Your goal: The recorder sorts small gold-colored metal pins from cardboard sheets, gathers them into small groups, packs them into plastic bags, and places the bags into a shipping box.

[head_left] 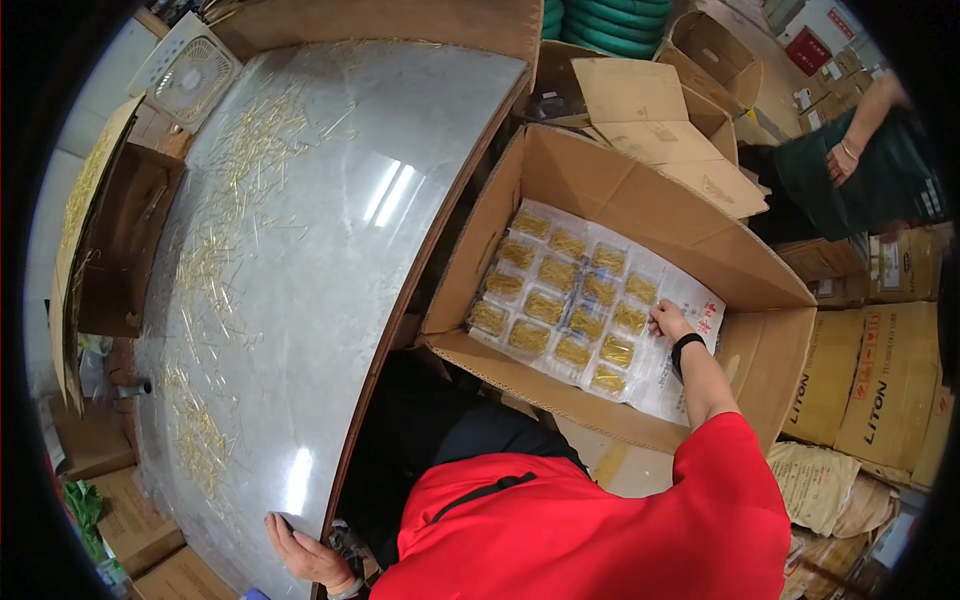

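Right hand (671, 321) at right edge of packs (546, 306); left hand (306, 556) on table (325, 260).

A person before us wears a bright red short-sleeved shirt (590, 535) marked by a narrow black strip (484, 496), with dark trousers (455, 410) below. A black band (687, 342) circles the bare right hand's (668, 321) wrist; a pale band (347, 589), the left hand's (308, 560).

Grey table (310, 270), glossy top; thin golden pieces (205, 265), scattered
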`<move>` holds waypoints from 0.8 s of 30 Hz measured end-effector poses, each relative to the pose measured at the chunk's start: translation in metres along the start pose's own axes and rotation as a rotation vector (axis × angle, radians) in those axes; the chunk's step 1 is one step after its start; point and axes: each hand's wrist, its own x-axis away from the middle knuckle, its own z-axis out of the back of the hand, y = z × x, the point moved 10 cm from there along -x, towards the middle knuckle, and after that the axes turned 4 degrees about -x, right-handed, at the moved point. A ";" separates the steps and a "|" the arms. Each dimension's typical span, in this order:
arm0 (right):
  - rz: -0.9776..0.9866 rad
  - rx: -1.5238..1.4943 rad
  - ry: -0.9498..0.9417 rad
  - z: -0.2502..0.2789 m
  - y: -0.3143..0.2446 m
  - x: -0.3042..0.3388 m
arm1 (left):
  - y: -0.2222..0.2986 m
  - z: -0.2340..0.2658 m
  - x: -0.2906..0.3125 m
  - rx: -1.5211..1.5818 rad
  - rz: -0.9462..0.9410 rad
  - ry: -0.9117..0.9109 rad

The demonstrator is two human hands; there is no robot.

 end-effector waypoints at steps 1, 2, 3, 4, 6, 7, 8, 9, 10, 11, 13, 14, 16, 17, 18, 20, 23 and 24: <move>-0.016 0.017 -0.008 0.001 0.002 -0.001 | 0.000 0.000 0.000 0.003 -0.011 0.003; -0.019 0.018 -0.009 0.002 0.002 -0.001 | 0.000 0.000 0.001 0.006 -0.023 0.005; -0.012 0.035 -0.012 0.003 0.002 -0.001 | 0.002 0.000 0.000 0.004 -0.023 0.002; -0.006 0.051 -0.015 0.003 0.002 0.000 | 0.003 0.001 -0.001 0.013 -0.007 0.003; -0.042 0.004 0.026 0.007 0.005 0.005 | 0.003 0.003 -0.002 0.018 0.008 0.001; -0.075 -0.043 0.069 0.010 0.009 0.009 | 0.004 0.003 -0.002 0.014 0.001 0.004; -0.080 -0.043 0.068 0.007 0.013 0.014 | 0.004 0.004 -0.002 0.010 -0.006 0.006; -0.199 -0.096 0.062 0.004 0.029 0.022 | 0.005 0.003 -0.002 0.011 -0.010 0.003; -0.318 -0.148 0.057 0.002 0.046 0.032 | 0.006 0.003 -0.002 0.020 -0.011 0.004; -0.401 -0.211 -0.018 -0.004 0.075 0.031 | 0.007 0.003 -0.002 0.030 -0.011 0.005; -0.441 -0.115 -0.129 -0.024 0.090 0.054 | 0.009 0.005 -0.002 0.027 -0.004 0.005; -0.445 -0.114 -0.130 -0.029 0.093 0.065 | 0.010 0.005 -0.001 0.026 0.003 0.006; -0.525 -0.165 -0.212 -0.050 0.091 0.098 | 0.010 0.003 -0.001 0.029 0.004 0.002; -0.530 -0.167 -0.206 -0.053 0.094 0.103 | 0.011 0.001 -0.002 0.033 0.005 0.001; -0.547 -0.181 -0.234 -0.063 0.095 0.106 | 0.010 0.004 -0.001 0.029 0.005 0.004; -0.563 -0.215 -0.247 -0.075 0.096 0.109 | 0.009 0.009 0.000 0.016 0.014 0.014; -0.529 -0.180 -0.258 -0.080 0.090 0.111 | 0.010 0.006 -0.003 0.023 0.014 0.013; -0.529 -0.180 -0.253 -0.076 0.092 0.110 | 0.011 0.004 -0.004 0.028 0.013 0.011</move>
